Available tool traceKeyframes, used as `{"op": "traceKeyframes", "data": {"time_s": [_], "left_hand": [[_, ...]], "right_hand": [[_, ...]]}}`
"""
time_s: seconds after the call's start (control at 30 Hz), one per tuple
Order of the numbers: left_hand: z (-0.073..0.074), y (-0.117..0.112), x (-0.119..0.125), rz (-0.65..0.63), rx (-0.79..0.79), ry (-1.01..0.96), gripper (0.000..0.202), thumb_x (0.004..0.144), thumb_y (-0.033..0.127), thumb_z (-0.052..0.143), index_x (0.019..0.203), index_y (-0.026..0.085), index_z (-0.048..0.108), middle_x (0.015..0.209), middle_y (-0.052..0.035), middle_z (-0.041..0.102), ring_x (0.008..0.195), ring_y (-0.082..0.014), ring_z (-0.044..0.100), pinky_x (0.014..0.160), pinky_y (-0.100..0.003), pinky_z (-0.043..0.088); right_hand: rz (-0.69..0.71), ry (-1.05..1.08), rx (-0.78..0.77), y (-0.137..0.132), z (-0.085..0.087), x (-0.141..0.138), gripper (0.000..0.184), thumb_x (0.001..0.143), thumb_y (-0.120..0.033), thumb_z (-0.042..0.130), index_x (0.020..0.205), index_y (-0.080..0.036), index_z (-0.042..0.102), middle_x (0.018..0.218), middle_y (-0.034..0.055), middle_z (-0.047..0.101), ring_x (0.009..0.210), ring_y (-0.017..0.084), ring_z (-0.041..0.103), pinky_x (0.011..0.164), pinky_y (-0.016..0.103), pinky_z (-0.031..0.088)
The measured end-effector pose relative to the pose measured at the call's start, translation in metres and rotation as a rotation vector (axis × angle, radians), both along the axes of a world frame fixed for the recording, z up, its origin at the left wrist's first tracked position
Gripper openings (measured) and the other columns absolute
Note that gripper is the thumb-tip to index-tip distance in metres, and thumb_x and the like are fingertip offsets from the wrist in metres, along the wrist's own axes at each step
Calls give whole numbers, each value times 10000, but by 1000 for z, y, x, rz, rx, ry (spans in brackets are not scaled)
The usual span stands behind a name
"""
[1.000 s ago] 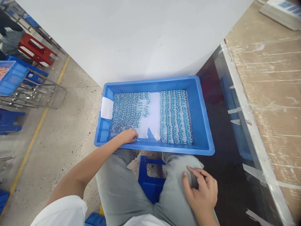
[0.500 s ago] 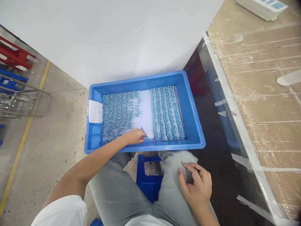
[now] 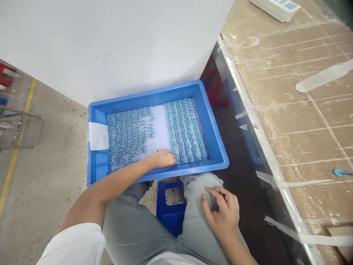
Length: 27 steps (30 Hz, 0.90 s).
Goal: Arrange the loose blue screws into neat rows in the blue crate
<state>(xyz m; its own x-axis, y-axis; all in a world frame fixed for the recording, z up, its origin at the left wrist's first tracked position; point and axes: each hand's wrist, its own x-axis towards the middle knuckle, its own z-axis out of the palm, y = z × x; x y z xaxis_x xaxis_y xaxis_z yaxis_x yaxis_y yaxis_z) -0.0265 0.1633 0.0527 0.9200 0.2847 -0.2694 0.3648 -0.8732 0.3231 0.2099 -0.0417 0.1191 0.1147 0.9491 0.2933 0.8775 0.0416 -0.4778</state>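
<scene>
A blue plastic bin (image 3: 157, 91) holds many small metallic-blue pieces, too small to name. On the left they form a looser field (image 3: 125, 134); on the right they stand in several tight rows (image 3: 184, 129), with a strip of white lining (image 3: 160, 127) between. My left hand (image 3: 164, 158) reaches over the bin's near side, low at the front end of the right rows. Its fingers are curled together and point down; whatever they hold is hidden beneath. My right hand (image 3: 222, 209) lies on my right knee, fingers loosely bent and apart, holding nothing.
A cardboard-covered table (image 3: 281, 121) with taped edges stands on the right, bearing a white device (image 3: 275, 9) and a small blue item (image 3: 342, 172). A white panel (image 3: 116, 44) rises behind the bin. A blue stool (image 3: 171, 213) is between my legs.
My left hand has moved right along the bin's near side, from the white strip to the right rows. The view has shifted right. My right hand stays on my knee.
</scene>
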Motion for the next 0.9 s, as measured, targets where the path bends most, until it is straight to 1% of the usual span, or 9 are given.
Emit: {"op": "traceKeyframes", "data": {"time_s": [0.13,0.23,0.33,0.43,0.53,0.67,0.77,0.9], "left_hand": [[-2,4,4,-29,16,-26,171,883,109,605,742,193,653,736,-40,667,698,-148,617,662,-277,448],[0,8,7,-76,15,-44,200,868,74,598,708,187,641,714,-40,649,662,-143,590,621,-276,420],[3,10,8,-124,56,-58,176,897,121,584,747,190,647,819,-50,657,689,-146,580,600,-285,403],[4,11,5,-142,100,-42,141,936,185,558,839,200,659,919,-53,648,756,-155,581,626,-290,405],[1,9,1,-143,82,-46,147,950,200,545,860,210,660,926,-43,634,761,-153,566,638,-289,396],[-6,7,-1,-104,-8,-112,188,936,195,576,767,209,657,872,-30,617,728,-147,542,624,-291,374],[-11,6,-1,-89,-22,-105,194,930,183,582,752,206,656,869,-25,618,724,-148,539,626,-294,368],[-11,7,1,-60,-60,-98,191,928,165,576,758,208,652,865,-17,620,718,-141,541,634,-290,373]], "right_hand": [[0,-1,-4,1,1,-1,218,849,-278,687,1060,-225,681,1020,69,604,860,191,554,790,372,460],[10,5,-6,1,2,-1,230,849,-272,689,1074,-226,675,1024,66,603,881,195,561,799,375,459],[15,1,8,2,3,-1,230,848,-276,692,1072,-224,670,1021,61,600,882,189,561,799,369,456],[10,-5,18,2,4,-2,222,852,-272,688,1068,-223,671,1019,58,599,878,186,559,797,363,452],[12,1,18,2,4,-2,224,852,-267,689,1071,-224,674,1017,57,601,867,183,553,786,357,448],[6,6,7,1,3,-1,244,842,-265,698,1081,-226,670,1023,58,604,862,184,549,783,360,449],[-2,7,2,1,2,-1,243,838,-266,702,1077,-233,672,1026,54,604,864,183,549,789,362,452],[-7,5,-16,0,2,-1,245,842,-273,693,1084,-241,675,1028,54,600,882,186,556,799,363,455]]}}
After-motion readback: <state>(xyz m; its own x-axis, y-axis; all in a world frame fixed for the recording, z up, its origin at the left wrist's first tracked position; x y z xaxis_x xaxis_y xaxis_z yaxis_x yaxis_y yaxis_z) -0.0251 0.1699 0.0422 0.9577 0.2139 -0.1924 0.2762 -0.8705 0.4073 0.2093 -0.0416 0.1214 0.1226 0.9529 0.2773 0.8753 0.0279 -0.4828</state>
